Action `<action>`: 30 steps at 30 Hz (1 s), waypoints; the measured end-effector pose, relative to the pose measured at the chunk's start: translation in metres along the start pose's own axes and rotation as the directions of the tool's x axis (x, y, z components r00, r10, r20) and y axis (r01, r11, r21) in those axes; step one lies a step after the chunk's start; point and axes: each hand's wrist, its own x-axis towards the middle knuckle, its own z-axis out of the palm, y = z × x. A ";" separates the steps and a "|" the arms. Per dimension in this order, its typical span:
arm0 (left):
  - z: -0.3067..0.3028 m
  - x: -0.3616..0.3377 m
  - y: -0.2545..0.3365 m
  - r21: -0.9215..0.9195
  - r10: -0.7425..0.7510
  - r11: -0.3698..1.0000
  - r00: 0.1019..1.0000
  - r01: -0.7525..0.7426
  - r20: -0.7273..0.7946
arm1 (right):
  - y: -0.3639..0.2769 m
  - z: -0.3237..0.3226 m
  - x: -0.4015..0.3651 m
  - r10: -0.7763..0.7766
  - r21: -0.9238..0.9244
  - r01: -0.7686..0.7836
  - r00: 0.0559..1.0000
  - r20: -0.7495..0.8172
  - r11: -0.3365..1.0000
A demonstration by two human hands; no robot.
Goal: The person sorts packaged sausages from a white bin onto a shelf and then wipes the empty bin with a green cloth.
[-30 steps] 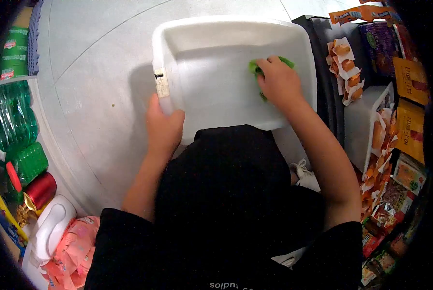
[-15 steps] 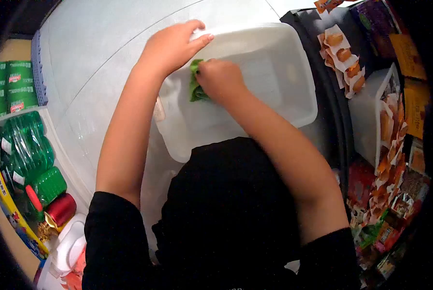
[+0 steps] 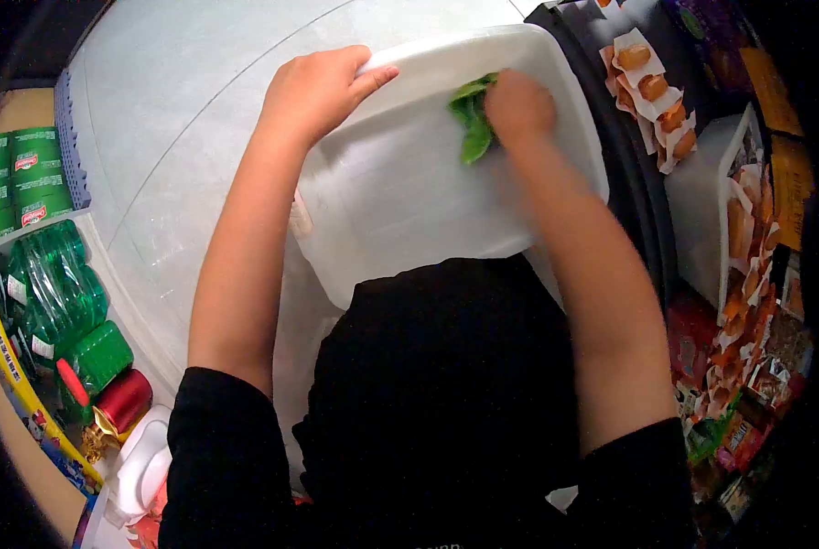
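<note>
A white translucent plastic bin [image 3: 400,206] lies in front of me, its open side facing up. My left hand [image 3: 316,96] grips the far left part of its rim, with the thumb toward the inside and the fingers over the edge. Inside the bin, toward the far right, my right hand [image 3: 519,108] is closed on a crumpled green cloth [image 3: 472,123]. The cloth hangs out on the hand's left side against the bin's inner surface. The right hand and forearm are blurred by motion.
At the left, a shelf holds green packs [image 3: 36,169], green bottles [image 3: 53,284] and a red can [image 3: 123,400]. To the right are a black edge [image 3: 625,156], small wrapped snacks [image 3: 652,87] and a white container [image 3: 702,206]. Pale tiled floor [image 3: 181,91] lies beyond.
My right hand has moved rightward across the bin with the green cloth, from the left side to the far right. The left hand stays on the rim, and the bin looks slightly tilted or shifted.
</note>
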 end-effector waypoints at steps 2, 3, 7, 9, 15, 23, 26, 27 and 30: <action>0.001 -0.001 0.004 0.001 -0.016 1.000 1.000 0.016 0.009 | 0.005 0.001 0.003 -0.009 0.015 0.009 1.000 -0.002 1.000; 0.001 -0.002 0.005 0.001 -0.015 1.000 1.000 0.015 0.009 | 0.006 0.001 0.003 -0.019 0.028 0.019 1.000 -0.002 0.999; 0.002 -0.001 0.004 0.038 0.006 0.999 1.000 -0.005 -0.025 | 0.004 0.011 -0.002 -0.037 0.189 0.047 0.998 -0.055 0.981; 0.003 -0.001 0.005 0.044 0.038 0.998 0.998 -0.036 -0.052 | -0.008 0.013 -0.012 -0.271 0.334 0.286 0.958 -0.092 0.898; 0.002 -0.001 0.005 0.075 0.018 0.997 0.999 -0.015 -0.034 | -0.081 0.032 -0.053 -0.705 0.355 0.741 0.663 -0.253 0.569; 0.007 -0.001 0.002 0.080 0.039 0.996 0.996 -0.033 -0.077 | -0.047 0.009 -0.049 -0.658 -0.010 0.660 0.749 -0.072 0.752; 0.008 -0.002 0.001 0.049 0.031 0.998 0.996 -0.027 -0.079 | -0.013 0.008 -0.032 -0.597 -0.218 0.572 0.799 -0.069 0.791; 0.007 -0.003 0.002 0.045 0.028 0.999 0.996 -0.025 -0.080 | -0.002 0.011 -0.020 -0.501 -0.251 0.478 0.865 -0.032 0.842; 0.007 -0.004 0.003 0.035 0.026 0.999 0.993 -0.022 -0.118 | 0.007 0.006 -0.002 -0.398 -0.304 0.396 0.916 0.057 0.867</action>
